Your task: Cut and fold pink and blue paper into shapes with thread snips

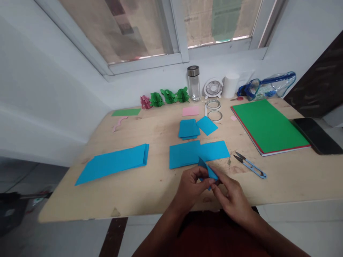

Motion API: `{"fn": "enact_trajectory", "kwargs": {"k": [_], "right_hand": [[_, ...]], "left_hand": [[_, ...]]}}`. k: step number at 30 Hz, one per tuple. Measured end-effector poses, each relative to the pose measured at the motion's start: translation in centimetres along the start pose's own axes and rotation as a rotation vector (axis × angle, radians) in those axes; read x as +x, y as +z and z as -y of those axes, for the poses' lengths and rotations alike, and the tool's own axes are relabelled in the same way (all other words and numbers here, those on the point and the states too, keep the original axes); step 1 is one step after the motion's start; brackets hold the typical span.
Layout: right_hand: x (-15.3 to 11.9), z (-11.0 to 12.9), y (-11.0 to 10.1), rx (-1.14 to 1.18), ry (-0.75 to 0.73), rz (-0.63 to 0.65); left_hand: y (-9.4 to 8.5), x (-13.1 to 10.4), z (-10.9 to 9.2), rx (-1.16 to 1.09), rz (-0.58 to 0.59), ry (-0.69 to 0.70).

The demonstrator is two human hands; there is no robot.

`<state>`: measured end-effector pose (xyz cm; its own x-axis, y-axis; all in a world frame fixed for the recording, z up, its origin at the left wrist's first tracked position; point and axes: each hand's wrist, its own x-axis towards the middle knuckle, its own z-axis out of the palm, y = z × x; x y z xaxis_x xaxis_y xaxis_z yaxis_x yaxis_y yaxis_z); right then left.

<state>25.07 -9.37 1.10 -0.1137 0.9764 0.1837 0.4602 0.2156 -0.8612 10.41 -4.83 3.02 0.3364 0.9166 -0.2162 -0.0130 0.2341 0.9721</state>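
A small piece of blue paper (211,173), partly folded, is pinched between my two hands near the table's front edge. My left hand (191,184) grips it from the left with the thumb on top. From the right, my right hand (229,194) closes its fingers and thumb on the same piece. The fingers cover much of the paper. Just beyond lie blue paper strips (184,154), overlapping. Behind them is a stack of blue squares (188,128) with one loose blue square (207,125) beside it. Blue-handled thread snips (252,166) rest to the right of my hands.
Long blue sheets (114,162) lie at left. Green card (270,125) tops a stack at right, beside a black phone (317,135). Along the wall stand green paper figures (168,96), a glass bottle (194,84) and a small fan (213,87). Tape rolls (215,115) lie nearer.
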Motion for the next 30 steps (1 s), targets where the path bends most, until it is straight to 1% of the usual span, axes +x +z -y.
{"fn": "enact_trajectory", "kwargs": {"k": [5, 10, 12, 14, 18, 19, 21, 23, 25, 27, 30], "right_hand": [[-0.1, 0.1, -0.1, 0.054, 0.017, -0.002], [0.0, 1.0, -0.9, 0.159, 0.081, -0.001], [0.4, 1.2, -1.0, 0.21, 0.127, -0.047], [0.9, 1.1, -1.2, 0.242, 0.166, -0.119], [2.2, -0.2, -1.6, 0.26, 0.23, -0.258], [2.5, -0.7, -1.8, 0.254, 0.25, -0.298], [3.1, -1.6, -2.3, 0.242, 0.284, -0.364], [3.5, -2.6, -2.7, 0.223, 0.3, -0.377], [4.0, -3.5, -2.9, 0.181, 0.302, -0.365], [4.5, -4.4, -3.0, 0.118, 0.313, -0.349], [5.5, -5.3, -3.0, -0.031, 0.339, -0.346]], "left_hand": [[0.0, -0.1, 0.0, 0.011, -0.013, 0.014], [0.3, -0.4, -0.4, 0.073, -0.002, 0.069], [0.3, -0.7, -0.6, 0.101, 0.02, 0.086], [0.2, -1.0, -0.7, 0.137, 0.048, 0.103], [-0.8, -1.7, -1.1, 0.18, 0.076, 0.103], [-1.3, -1.7, -1.2, 0.174, 0.06, 0.092], [-2.3, -1.6, -1.2, 0.137, -0.014, 0.058], [-3.4, -1.2, -1.1, 0.098, -0.13, 0.032], [-4.4, -0.6, -0.9, 0.124, -0.241, 0.035], [-5.2, 0.3, -0.6, 0.241, -0.314, 0.063], [-6.1, 1.6, -0.1, 0.546, -0.376, 0.097]]}}
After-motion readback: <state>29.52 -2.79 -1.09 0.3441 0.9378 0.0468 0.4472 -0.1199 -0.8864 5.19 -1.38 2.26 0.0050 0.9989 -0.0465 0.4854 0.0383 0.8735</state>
